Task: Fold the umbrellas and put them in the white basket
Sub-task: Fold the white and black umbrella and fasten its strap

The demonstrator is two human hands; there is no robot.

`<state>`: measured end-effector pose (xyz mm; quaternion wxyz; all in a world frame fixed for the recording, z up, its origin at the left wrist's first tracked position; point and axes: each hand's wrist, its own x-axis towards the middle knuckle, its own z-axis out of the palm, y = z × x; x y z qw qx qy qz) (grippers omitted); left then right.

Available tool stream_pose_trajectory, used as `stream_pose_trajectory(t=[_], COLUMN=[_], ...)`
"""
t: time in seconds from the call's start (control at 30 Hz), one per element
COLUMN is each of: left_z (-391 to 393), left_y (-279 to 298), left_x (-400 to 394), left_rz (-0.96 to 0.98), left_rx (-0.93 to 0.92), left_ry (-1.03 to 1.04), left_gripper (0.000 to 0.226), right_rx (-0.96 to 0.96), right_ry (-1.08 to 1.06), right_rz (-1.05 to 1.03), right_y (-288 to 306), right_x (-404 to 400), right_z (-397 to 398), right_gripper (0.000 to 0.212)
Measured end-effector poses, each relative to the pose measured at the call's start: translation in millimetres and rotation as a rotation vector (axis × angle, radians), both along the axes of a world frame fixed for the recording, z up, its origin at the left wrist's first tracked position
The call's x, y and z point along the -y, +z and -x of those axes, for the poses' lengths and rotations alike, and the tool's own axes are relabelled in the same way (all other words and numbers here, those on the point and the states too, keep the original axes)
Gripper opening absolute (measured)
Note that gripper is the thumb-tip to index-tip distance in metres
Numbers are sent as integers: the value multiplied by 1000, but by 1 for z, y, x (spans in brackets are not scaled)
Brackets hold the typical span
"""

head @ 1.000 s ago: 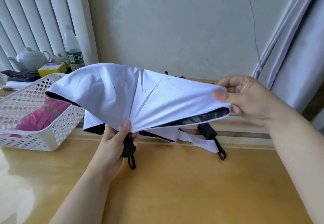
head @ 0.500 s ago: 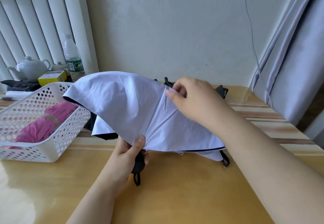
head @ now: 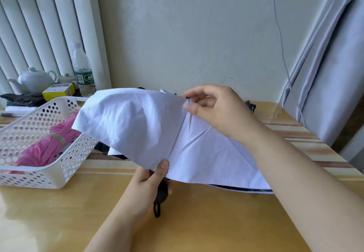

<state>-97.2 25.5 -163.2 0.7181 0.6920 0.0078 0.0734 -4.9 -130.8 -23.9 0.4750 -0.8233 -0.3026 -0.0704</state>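
Right of the basket (head: 49,174), the left hand (head: 146,180) grips the white umbrella (head: 137,125) by its handle (head: 162,191). The right hand (head: 218,109) pinches its canopy.

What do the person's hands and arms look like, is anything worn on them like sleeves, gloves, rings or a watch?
Both arms are bare up to the edge of the picture, with no sleeve in view. The left hand and the right hand wear no gloves, and no ring, watch or bracelet shows on the visible fingers or wrists. The nails are short and look unpainted.
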Motion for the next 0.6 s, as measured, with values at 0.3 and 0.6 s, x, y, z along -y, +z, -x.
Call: stream_pose_trajectory(t=[0.3, 0.6], left_z=[3, 6], left_y=[2, 10], left_x=[6, 4], left_rz=[-55, 46], left_rx=[18, 10], left_ry=[-34, -16], left_gripper=[46, 46], right_rx=[90, 124], right_ry=[-45, -120], right_rz=[96, 40], right_y=[6, 5], right_x=[-3, 5], right_z=[7, 8], right_gripper=[2, 12])
